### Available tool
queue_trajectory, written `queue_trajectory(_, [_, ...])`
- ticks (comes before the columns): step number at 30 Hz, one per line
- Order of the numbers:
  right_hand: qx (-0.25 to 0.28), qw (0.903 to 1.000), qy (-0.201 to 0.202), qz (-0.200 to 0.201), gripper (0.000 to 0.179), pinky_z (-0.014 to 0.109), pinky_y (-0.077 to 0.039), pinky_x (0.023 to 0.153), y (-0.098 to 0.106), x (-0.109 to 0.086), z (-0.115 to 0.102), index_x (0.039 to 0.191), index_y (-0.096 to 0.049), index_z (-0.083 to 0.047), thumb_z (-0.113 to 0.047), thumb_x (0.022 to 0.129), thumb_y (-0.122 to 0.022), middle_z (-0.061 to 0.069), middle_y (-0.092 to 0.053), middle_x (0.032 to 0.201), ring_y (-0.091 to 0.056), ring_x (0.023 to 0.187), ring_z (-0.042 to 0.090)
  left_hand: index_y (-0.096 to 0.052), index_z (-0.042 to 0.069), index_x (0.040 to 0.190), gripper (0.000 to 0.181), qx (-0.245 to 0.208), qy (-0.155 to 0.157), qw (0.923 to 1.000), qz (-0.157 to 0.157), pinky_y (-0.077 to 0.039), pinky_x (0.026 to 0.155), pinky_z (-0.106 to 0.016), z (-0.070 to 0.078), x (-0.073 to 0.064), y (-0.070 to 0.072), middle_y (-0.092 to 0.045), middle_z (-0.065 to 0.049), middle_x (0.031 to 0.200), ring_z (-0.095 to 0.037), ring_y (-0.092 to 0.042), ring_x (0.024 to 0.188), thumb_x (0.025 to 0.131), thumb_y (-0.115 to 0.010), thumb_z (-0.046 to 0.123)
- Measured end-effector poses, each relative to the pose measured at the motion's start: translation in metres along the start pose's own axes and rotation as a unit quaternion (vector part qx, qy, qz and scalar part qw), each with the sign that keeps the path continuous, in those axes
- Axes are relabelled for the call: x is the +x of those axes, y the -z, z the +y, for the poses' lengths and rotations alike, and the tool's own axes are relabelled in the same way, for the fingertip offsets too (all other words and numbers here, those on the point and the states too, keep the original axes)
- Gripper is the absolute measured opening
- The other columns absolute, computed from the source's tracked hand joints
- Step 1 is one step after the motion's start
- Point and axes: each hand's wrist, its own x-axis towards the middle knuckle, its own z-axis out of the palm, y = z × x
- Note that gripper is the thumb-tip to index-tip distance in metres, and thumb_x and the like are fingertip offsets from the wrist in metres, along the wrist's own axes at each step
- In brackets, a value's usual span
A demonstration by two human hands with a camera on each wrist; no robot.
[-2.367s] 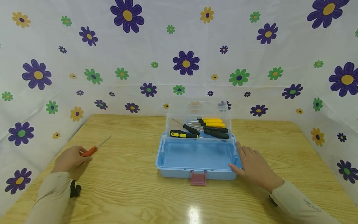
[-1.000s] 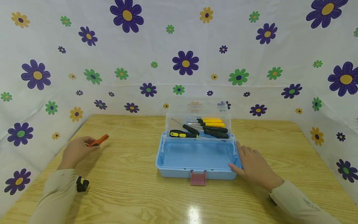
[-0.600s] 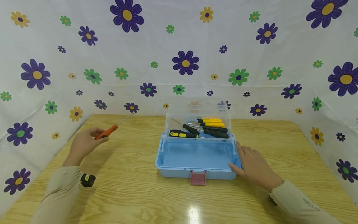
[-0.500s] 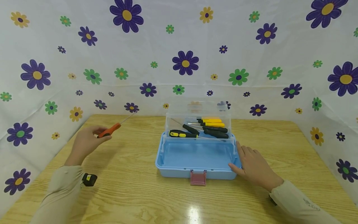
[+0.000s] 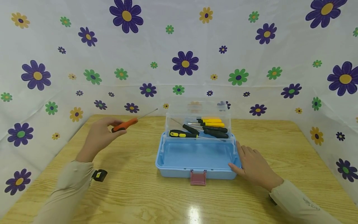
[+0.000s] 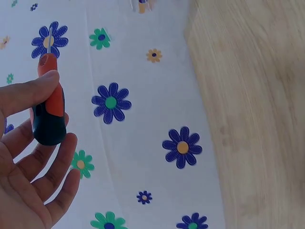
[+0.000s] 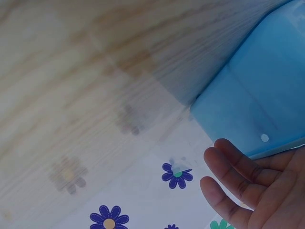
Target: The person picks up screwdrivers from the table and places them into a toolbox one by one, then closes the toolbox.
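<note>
My left hand [image 5: 101, 132] holds a screwdriver [image 5: 126, 124] with an orange and black handle, above the table's left side. In the left wrist view, the thumb and fingers pinch the screwdriver [image 6: 50, 102] by its handle; its thin shaft points away. My right hand [image 5: 254, 166] rests against the right side of a light blue toolbox [image 5: 179, 173], the thumb lying over its rim and the other fingers fairly straight. In the right wrist view, several fingertips [image 7: 217, 160] sit beside the blue toolbox wall [image 7: 252, 105]. The thumb is hidden there.
The toolbox's clear lid [image 5: 170, 109] stands raised at the back. In its clear tray lie several screwdrivers, including a black and yellow one [image 5: 183, 134] and yellow-handled ones [image 5: 213, 125]. A pink latch [image 5: 198, 178] hangs at the front. Flowered cloth [image 5: 156, 40] surrounds the wooden table [image 5: 134, 196].
My left hand has lifted the screwdriver and carried it right and toward the back, closer to the toolbox. The right hand and toolbox stay in place.
</note>
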Motion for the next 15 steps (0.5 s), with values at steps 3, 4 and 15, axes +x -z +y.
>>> queue_trajectory(3, [0.002, 1.0, 0.0, -0.002, 0.083, 0.053, -0.047, 0.091, 0.001, 0.0, 0.0, 0.14, -0.032, 0.01, -0.053, 0.09, -0.051, 0.025, -0.057, 0.123, -0.058, 0.109, 0.038, -0.07, 0.007, 0.101, 0.028, -0.007, -0.015, 0.9999, -0.002, -0.037, 0.068, -0.031, 0.008, 0.003, -0.003, -0.07, -0.012, 0.101, -0.023, -0.056, 0.086, 0.079, -0.076, 0.023])
queue_trajectory(4, [0.002, 1.0, 0.0, -0.002, 0.083, 0.053, -0.047, 0.091, 0.001, 0.0, -0.001, 0.14, -0.032, 0.01, -0.053, 0.09, -0.05, 0.025, -0.057, 0.123, -0.058, 0.108, 0.038, -0.07, 0.007, 0.102, 0.029, -0.008, -0.018, 0.9998, -0.004, -0.038, 0.069, -0.031, 0.01, 0.004, -0.004, -0.07, -0.013, 0.101, -0.024, -0.057, 0.087, 0.079, -0.076, 0.023])
queue_trajectory(15, [0.0, 1.0, -0.003, -0.005, 0.084, 0.053, -0.047, 0.09, 0.001, 0.0, -0.002, 0.14, -0.032, 0.01, -0.055, 0.09, -0.05, 0.025, -0.057, 0.123, -0.058, 0.108, 0.037, -0.069, 0.008, 0.109, 0.033, -0.011, -0.046, 0.9985, -0.026, -0.043, 0.076, -0.04, 0.04, 0.019, -0.018, -0.069, -0.012, 0.107, -0.028, -0.059, 0.097, 0.08, -0.075, 0.02])
